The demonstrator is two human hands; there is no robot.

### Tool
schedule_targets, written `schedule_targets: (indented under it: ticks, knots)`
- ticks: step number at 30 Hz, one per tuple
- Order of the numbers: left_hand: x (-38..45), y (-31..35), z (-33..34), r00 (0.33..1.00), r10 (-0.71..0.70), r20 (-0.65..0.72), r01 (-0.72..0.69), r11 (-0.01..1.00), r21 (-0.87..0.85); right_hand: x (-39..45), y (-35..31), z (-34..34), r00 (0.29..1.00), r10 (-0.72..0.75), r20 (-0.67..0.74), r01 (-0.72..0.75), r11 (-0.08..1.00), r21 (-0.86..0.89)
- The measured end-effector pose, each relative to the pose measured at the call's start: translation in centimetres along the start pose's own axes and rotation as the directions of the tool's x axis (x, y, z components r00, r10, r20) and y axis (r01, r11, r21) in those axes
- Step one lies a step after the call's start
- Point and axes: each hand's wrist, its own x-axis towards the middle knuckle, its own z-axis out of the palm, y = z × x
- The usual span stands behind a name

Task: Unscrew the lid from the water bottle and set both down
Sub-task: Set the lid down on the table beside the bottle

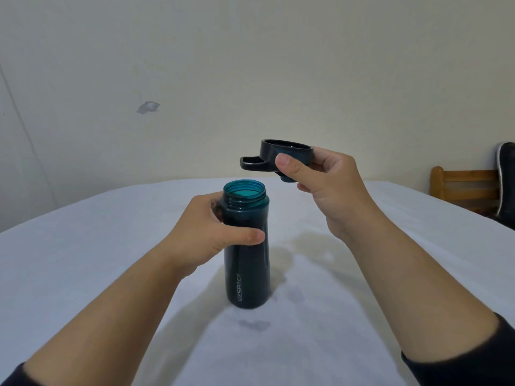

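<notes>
A dark teal water bottle (247, 274) stands upright on the white cloth-covered table (83, 274), its threaded mouth uncovered. My left hand (206, 232) wraps around the bottle's upper part from the left. The dark lid (281, 154), with a carry loop sticking out to the left, is off the bottle. It hangs upside down in the air above and to the right of the mouth. My right hand (331, 188) pinches it between thumb and fingers.
A wooden chair back (465, 188) with a dark object (507, 176) on it stands at the far right past the table edge. A plain wall rises behind the table. Faint stains mark the cloth near the bottle.
</notes>
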Motion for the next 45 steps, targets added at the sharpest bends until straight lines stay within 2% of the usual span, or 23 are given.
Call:
schedule_targets:
  ticks: [4, 11, 20, 41, 43, 45]
  knots:
    - [0.5, -0.8, -0.5, 0.993, 0.017, -0.117, -0.02, 0.999, -0.028, 0.6, 1.3, -0.4, 0.999, 0.049, -0.018, -0.049, 0.998, -0.039]
    - [0.9, -2.0, -1.0, 0.97, 0.049, -0.237, -0.048, 0.999, 0.01, 0.9, 3.5, -0.4, 0.993, 0.111, -0.033, -0.113, 0.992, -0.051]
    - [1.8, -3.6, -1.3, 0.94, 0.062, -0.335, -0.043, 0.997, 0.066, 1.1, 5.0, -0.8, 0.986, 0.155, -0.059, -0.16, 0.983, -0.089]
    - [1.8, -5.9, -0.6, 0.905, 0.04, -0.423, -0.004, 0.996, 0.085, 1.4, 7.2, -0.8, 0.984, 0.176, 0.012, -0.173, 0.979, -0.107]
    - [1.5, -6.3, -0.5, 0.908, 0.012, -0.419, 0.031, 0.995, 0.095, 1.5, 7.6, -0.9, 0.983, 0.183, 0.024, -0.178, 0.976, -0.121]
    - [1.2, -6.9, -0.6, 0.931, -0.068, -0.358, 0.118, 0.986, 0.119, 1.7, 8.0, -1.1, 0.982, 0.186, 0.034, -0.18, 0.974, -0.135]
